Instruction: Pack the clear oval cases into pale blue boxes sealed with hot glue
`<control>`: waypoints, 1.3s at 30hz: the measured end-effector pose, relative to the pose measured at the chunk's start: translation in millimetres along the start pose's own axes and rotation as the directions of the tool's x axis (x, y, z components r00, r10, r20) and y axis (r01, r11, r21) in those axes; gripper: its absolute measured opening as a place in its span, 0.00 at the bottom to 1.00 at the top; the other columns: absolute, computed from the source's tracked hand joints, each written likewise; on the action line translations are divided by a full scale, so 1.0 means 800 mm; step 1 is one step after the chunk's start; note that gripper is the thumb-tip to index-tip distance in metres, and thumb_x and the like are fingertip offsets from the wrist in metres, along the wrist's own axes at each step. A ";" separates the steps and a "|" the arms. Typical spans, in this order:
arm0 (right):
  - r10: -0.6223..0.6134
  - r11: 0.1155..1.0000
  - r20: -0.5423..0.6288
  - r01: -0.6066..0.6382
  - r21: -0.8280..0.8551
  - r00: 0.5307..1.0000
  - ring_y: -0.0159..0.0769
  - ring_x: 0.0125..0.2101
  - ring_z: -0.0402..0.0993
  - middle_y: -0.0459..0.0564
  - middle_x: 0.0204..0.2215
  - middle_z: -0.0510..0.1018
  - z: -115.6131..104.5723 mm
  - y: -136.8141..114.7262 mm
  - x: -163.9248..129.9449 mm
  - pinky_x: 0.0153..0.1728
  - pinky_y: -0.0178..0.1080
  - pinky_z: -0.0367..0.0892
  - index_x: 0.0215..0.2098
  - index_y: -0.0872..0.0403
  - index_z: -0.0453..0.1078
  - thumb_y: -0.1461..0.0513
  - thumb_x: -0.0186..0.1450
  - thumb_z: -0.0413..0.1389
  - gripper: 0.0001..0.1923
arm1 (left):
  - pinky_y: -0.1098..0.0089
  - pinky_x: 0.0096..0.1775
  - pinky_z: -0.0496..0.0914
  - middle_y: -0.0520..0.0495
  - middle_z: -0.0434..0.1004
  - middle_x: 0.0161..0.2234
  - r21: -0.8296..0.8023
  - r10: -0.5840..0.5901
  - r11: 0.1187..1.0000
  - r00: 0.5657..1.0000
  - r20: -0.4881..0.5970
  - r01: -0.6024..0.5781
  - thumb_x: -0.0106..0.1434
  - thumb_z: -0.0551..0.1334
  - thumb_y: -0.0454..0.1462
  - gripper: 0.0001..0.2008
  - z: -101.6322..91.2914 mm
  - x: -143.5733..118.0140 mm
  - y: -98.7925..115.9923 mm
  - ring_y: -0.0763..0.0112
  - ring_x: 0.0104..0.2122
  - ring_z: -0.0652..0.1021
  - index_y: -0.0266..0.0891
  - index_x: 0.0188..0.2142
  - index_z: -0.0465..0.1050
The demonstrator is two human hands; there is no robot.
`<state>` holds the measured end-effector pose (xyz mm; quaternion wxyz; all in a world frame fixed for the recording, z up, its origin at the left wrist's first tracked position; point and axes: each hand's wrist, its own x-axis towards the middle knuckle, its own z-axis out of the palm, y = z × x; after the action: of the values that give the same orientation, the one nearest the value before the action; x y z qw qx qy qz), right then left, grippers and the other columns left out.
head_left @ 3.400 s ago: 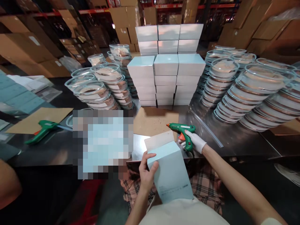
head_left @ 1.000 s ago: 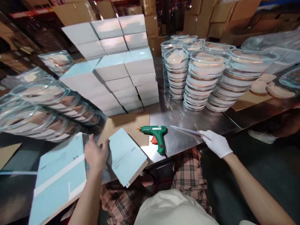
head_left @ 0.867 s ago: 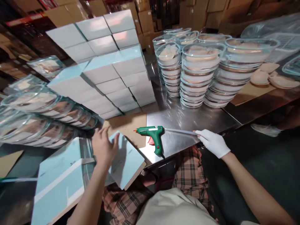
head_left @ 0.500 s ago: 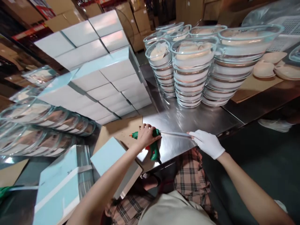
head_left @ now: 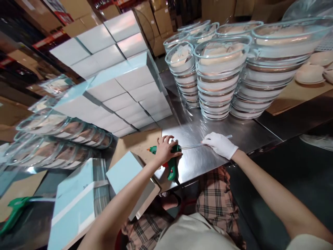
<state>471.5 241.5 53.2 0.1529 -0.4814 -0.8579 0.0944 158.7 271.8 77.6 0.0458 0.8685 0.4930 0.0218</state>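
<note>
A green glue gun (head_left: 172, 169) with an orange nozzle lies at the front of the steel table, its nozzle pointing left. My bare left hand (head_left: 166, 149) is wrapped over its body from above. From the rear of the gun a thin, clear glue stick (head_left: 191, 146) runs out to the right. My right hand (head_left: 220, 144), in a white glove, pinches this stick, and its free end shows past the fingers. Just left of the gun, a pale blue box (head_left: 126, 170) sits at the table's front edge by a piece of brown cardboard (head_left: 137, 142).
White boxes (head_left: 130, 90) are piled at the back left. Tall stacks of clear round containers (head_left: 218, 86) stand at the back right. On the left lie more containers (head_left: 70, 139), a taped blue bundle (head_left: 75, 201) and a second green glue gun (head_left: 15, 211).
My right hand has slid left along the glue stick, closer to the gun, so the stick's end now sticks out beyond it. My left hand keeps its grip. The view has shifted slightly.
</note>
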 end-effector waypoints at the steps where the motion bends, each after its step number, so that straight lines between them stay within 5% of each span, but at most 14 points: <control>1: -0.001 1.000 -0.008 0.001 -0.012 1.000 0.43 0.43 0.74 0.56 0.46 0.83 0.002 -0.001 0.001 0.43 0.40 0.64 0.48 0.51 0.83 0.63 0.74 0.52 0.15 | 0.30 0.64 0.50 0.35 0.69 0.63 -0.003 -0.009 1.000 1.000 0.001 0.009 0.64 0.68 0.55 0.23 0.001 0.000 0.003 0.39 0.64 0.64 0.46 0.51 0.80; 6: 0.028 0.995 -0.043 -0.032 -0.100 0.999 0.46 0.46 0.75 0.58 0.47 0.83 0.000 0.002 -0.005 0.47 0.44 0.66 0.55 0.52 0.79 0.62 0.73 0.52 0.18 | 0.30 0.67 0.44 0.32 0.67 0.66 -0.007 -0.057 0.998 0.997 -0.052 0.056 0.60 0.69 0.59 0.36 -0.021 -0.004 -0.005 0.38 0.68 0.62 0.44 0.62 0.72; 8: 0.043 0.994 -0.166 -0.059 -0.095 0.985 0.52 0.53 0.74 0.61 0.54 0.81 -0.003 -0.005 -0.017 0.53 0.49 0.66 0.58 0.55 0.76 0.58 0.72 0.54 0.20 | 0.33 0.68 0.44 0.31 0.68 0.66 -0.029 -0.117 0.993 0.986 -0.118 0.115 0.64 0.66 0.58 0.39 -0.048 -0.024 -0.041 0.40 0.68 0.63 0.43 0.68 0.65; 11: 0.065 0.998 -0.442 -0.065 0.015 0.895 0.55 0.55 0.75 0.60 0.53 0.81 0.005 -0.040 -0.049 0.57 0.55 0.66 0.53 0.53 0.77 0.54 0.72 0.53 0.18 | 0.38 0.67 0.52 0.32 0.73 0.63 -0.145 -0.318 0.944 0.934 -0.160 0.297 0.64 0.65 0.58 0.37 -0.085 -0.096 -0.124 0.40 0.64 0.69 0.43 0.66 0.67; 13: 0.062 0.987 -0.547 0.030 0.157 0.835 0.51 0.44 0.81 0.55 0.40 0.84 0.023 -0.080 -0.069 0.49 0.53 0.72 0.43 0.48 0.78 0.57 0.74 0.50 0.14 | 0.39 0.64 0.60 0.28 0.76 0.58 -0.281 -0.540 0.829 0.822 -0.179 0.484 0.58 0.68 0.60 0.44 -0.089 -0.160 -0.169 0.35 0.60 0.74 0.37 0.65 0.68; 15: 0.083 0.953 -0.538 0.092 0.290 0.839 0.47 0.35 0.82 0.52 0.33 0.84 0.047 -0.129 -0.079 0.40 0.49 0.76 0.40 0.46 0.77 0.59 0.74 0.52 0.11 | 0.40 0.64 0.61 0.23 0.71 0.62 -0.473 -0.702 0.694 0.658 -0.274 0.543 0.55 0.68 0.61 0.49 -0.072 -0.215 -0.188 0.32 0.63 0.71 0.31 0.66 0.65; 17: 0.129 0.910 -0.449 0.074 0.407 0.884 0.46 0.36 0.84 0.51 0.37 0.86 0.068 -0.178 -0.072 0.38 0.48 0.79 0.45 0.45 0.77 0.59 0.74 0.54 0.09 | 0.43 0.68 0.56 0.23 0.65 0.67 -0.678 -0.819 0.558 0.451 -0.356 0.478 0.55 0.70 0.59 0.50 -0.043 -0.248 -0.184 0.36 0.69 0.64 0.32 0.67 0.62; 19: 0.141 0.852 -0.322 0.051 0.521 0.936 0.46 0.39 0.85 0.51 0.42 0.86 0.081 -0.219 -0.054 0.40 0.47 0.81 0.50 0.44 0.76 0.57 0.74 0.54 0.10 | 0.46 0.70 0.55 0.24 0.62 0.69 -0.843 -0.887 0.421 0.345 -0.306 0.336 0.52 0.74 0.54 0.51 -0.014 -0.256 -0.170 0.40 0.71 0.62 0.33 0.68 0.60; 23: 0.035 0.778 -0.202 0.100 0.620 0.979 0.45 0.41 0.85 0.51 0.43 0.86 0.082 -0.266 -0.012 0.44 0.47 0.81 0.50 0.44 0.77 0.55 0.75 0.53 0.12 | 0.49 0.59 0.72 0.28 0.76 0.59 -0.930 -0.903 0.314 0.362 -0.231 0.190 0.60 0.70 0.51 0.40 0.014 -0.246 -0.146 0.47 0.59 0.78 0.36 0.66 0.63; 27: 0.126 0.780 -0.282 0.081 0.621 0.951 0.48 0.52 0.80 0.55 0.53 0.81 0.062 -0.282 0.028 0.57 0.52 0.75 0.57 0.45 0.74 0.52 0.75 0.53 0.17 | 0.53 0.59 0.73 0.31 0.71 0.65 -0.952 -0.893 0.306 0.354 -0.278 0.025 0.63 0.69 0.50 0.39 0.008 -0.256 -0.112 0.50 0.65 0.73 0.43 0.70 0.60; 31: 0.120 0.672 -0.262 0.115 0.731 0.958 0.50 0.68 0.64 0.56 0.71 0.64 0.035 -0.304 0.069 0.68 0.55 0.62 0.71 0.44 0.58 0.43 0.73 0.53 0.32 | 0.56 0.62 0.71 0.37 0.68 0.68 -0.940 -0.824 0.302 0.453 -0.340 -0.156 0.65 0.69 0.50 0.37 0.002 -0.280 -0.057 0.52 0.66 0.72 0.49 0.70 0.62; 36: 0.049 0.552 -0.241 0.175 0.816 0.969 0.50 0.63 0.69 0.54 0.62 0.72 0.025 -0.339 0.082 0.68 0.55 0.60 0.54 0.44 0.70 0.40 0.71 0.54 0.23 | 0.62 0.60 0.74 0.38 0.71 0.67 -0.958 -0.843 0.128 0.480 -0.241 -0.255 0.66 0.69 0.49 0.33 0.016 -0.309 -0.016 0.52 0.64 0.74 0.47 0.68 0.68; 39: 0.071 0.521 -0.283 0.206 0.828 0.957 0.48 0.60 0.71 0.53 0.60 0.72 0.036 -0.352 0.082 0.66 0.54 0.62 0.46 0.45 0.71 0.43 0.72 0.55 0.17 | 0.62 0.62 0.73 0.41 0.71 0.67 -0.964 -0.831 0.112 0.510 -0.223 -0.240 0.67 0.68 0.48 0.30 0.022 -0.322 -0.015 0.52 0.65 0.73 0.48 0.67 0.70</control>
<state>204.5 151.1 124.5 0.4920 -0.3195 -0.6892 0.4253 17.8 55.6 60.5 0.3596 0.3705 0.5171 0.6826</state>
